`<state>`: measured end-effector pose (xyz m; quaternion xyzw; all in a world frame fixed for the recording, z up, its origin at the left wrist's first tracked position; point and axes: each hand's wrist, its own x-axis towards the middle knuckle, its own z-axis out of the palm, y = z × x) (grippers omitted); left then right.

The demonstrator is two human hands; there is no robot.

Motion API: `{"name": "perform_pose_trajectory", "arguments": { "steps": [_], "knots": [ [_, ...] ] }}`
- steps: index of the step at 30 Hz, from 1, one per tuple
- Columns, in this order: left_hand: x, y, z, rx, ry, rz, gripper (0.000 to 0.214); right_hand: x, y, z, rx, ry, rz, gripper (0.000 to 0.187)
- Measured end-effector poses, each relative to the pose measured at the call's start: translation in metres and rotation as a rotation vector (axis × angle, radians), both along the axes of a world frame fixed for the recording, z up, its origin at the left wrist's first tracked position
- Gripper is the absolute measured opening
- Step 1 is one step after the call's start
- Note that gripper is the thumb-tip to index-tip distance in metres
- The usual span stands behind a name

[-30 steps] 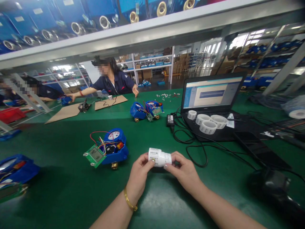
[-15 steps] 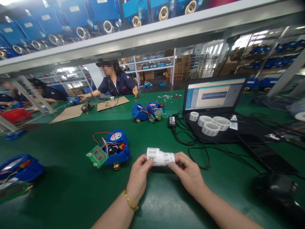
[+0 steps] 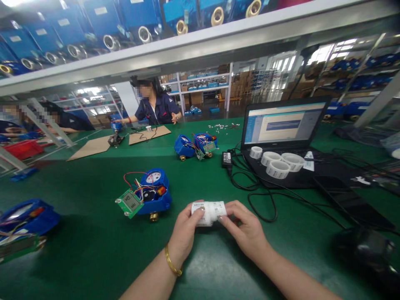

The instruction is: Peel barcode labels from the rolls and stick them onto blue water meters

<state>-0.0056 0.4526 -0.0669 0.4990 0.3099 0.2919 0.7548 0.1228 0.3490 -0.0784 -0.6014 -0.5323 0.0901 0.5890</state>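
Note:
Between my hands, above the green table, is a small roll of white printed labels [image 3: 203, 218] with barcodes. My left hand [image 3: 183, 227], with a gold bangle at the wrist, is closed on the roll's left side, thumb on top. My right hand [image 3: 246, 225] pinches the right part of the label strip [image 3: 219, 207] between thumb and fingers. Left of my hands sits a blue meter [image 3: 156, 196] with its housing uncovered, a round dial and loose coloured wires. A green circuit board [image 3: 130, 203] with a small display leans at its left side.
Several label rolls [image 3: 278, 168] rest on the open laptop [image 3: 286, 125] at right. A phone [image 3: 351, 200], black cables and a power adapter [image 3: 227, 159] lie near it. More blue meters [image 3: 184, 146] stand farther back and at left [image 3: 28, 218]. A co-worker [image 3: 156, 106] sits opposite; a shelf [image 3: 175, 39] hangs overhead.
The label roll has tilted and turned slightly in my hands, its right part lifting a little. The co-worker opposite has raised a blue part, and their other hand has drawn in.

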Motion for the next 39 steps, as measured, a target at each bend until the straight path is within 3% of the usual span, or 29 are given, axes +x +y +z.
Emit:
{"name": "perform_pose_trajectory", "arguments": {
  "steps": [4,7,10,16,24,29,39],
  "knots": [
    [-0.003,0.001,0.000,0.140,0.076,-0.037,0.051,-0.003,0.001,0.000,-0.049,0.113,-0.028,0.012],
    [-0.005,0.000,0.003,0.395,0.147,-0.089,0.037,-0.002,0.003,0.000,-0.032,0.346,-0.117,0.025],
    [-0.005,-0.001,0.006,0.578,0.162,-0.123,0.026,0.000,0.004,0.002,0.004,0.451,-0.103,0.027],
    [-0.003,0.002,0.006,0.509,0.168,-0.108,0.030,-0.002,0.001,0.002,-0.030,0.348,-0.072,0.023],
    [-0.005,0.001,0.006,0.559,0.142,-0.075,0.025,0.006,-0.002,-0.003,-0.094,0.018,-0.137,0.020],
    [-0.005,0.000,0.004,0.630,0.154,-0.064,0.023,0.009,-0.002,-0.003,-0.091,-0.023,-0.134,0.016],
    [-0.003,-0.004,0.007,0.593,0.185,-0.018,0.021,0.007,-0.002,-0.001,0.087,-0.186,-0.172,0.006]
  ]
}}
